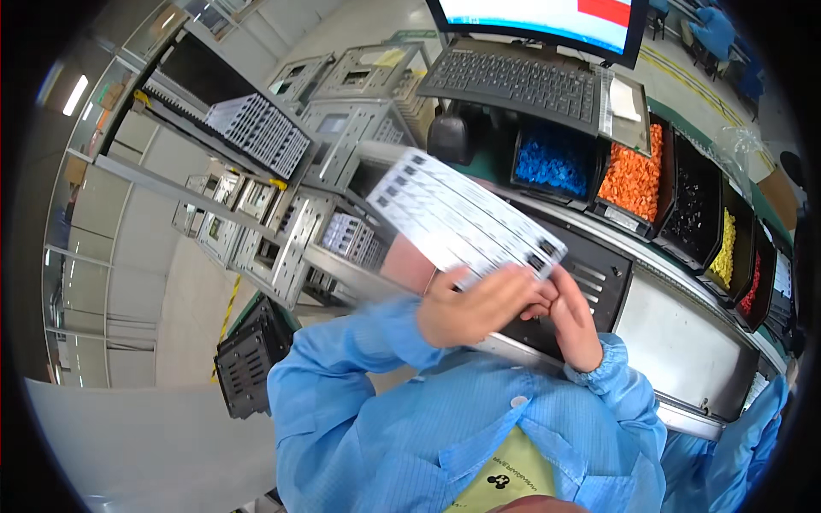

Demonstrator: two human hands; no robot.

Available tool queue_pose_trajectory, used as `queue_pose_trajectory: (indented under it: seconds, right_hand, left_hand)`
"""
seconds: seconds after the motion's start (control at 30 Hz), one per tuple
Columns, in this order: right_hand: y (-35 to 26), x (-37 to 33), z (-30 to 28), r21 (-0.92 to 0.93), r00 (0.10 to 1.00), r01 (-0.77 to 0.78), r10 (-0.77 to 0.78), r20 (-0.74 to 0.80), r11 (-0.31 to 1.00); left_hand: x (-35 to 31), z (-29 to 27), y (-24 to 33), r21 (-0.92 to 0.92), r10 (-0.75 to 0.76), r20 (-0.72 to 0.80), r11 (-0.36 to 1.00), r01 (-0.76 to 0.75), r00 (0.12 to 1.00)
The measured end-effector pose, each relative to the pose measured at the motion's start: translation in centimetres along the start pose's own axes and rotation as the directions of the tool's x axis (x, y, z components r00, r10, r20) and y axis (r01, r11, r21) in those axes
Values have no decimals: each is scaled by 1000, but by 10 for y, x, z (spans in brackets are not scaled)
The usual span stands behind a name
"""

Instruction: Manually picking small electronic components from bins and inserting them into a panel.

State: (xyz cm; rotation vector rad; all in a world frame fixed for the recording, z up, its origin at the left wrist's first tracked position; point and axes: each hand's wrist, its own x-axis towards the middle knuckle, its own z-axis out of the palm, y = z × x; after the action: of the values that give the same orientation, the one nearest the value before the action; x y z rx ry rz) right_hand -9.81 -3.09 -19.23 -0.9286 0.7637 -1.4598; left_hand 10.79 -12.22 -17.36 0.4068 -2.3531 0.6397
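Note:
A white sheet of printed labels (466, 214), striped in long rows with small dark squares at the ends, is tilted in front of my body. My left hand (483, 303) lies across its lower edge, fingers stretched together over the sheet and thumb apart; it grips that edge. At the lower right corner my right hand (573, 316) closes its thumb and fingers on the sheet, close to the left fingertips. The left sleeve is smeared by motion. Beneath the hands is a black slotted metal panel (590, 282), partly covered.
A keyboard (513, 81) and monitor (547, 21) stand beyond. Black bins hold blue (552, 162), orange (631, 175), yellow (725, 248) and red (753, 286) small parts at the right. Grey metal housings (338, 145) and a rack with another label stack (261, 132) occupy the left.

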Motion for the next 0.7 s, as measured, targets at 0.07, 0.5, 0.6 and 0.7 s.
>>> queue_pose_trajectory:
  seconds: [0.07, 0.5, 0.6, 0.7]
  right_hand:
    - [11, -8, -18, -94, 959, -237, 218, -180, 967]
    - [6, -30, -52, -90, 883, -296, 237, -405, 951]
    - [2, -25, -49, -69, 876, -309, 255, -408, 949]
    - [-2, -15, -44, -26, 869, -324, 287, -404, 946]
  left_hand:
    - [-10, 15, 26, -58, 64, -33, 996, -65, 997]
    - [-57, 83, -93, -147, -294, 274, 928, 342, 916]
    - [-61, 107, -113, -286, -243, 274, 903, 320, 931]
    - [-66, 114, -123, -398, -251, 242, 855, 332, 937]
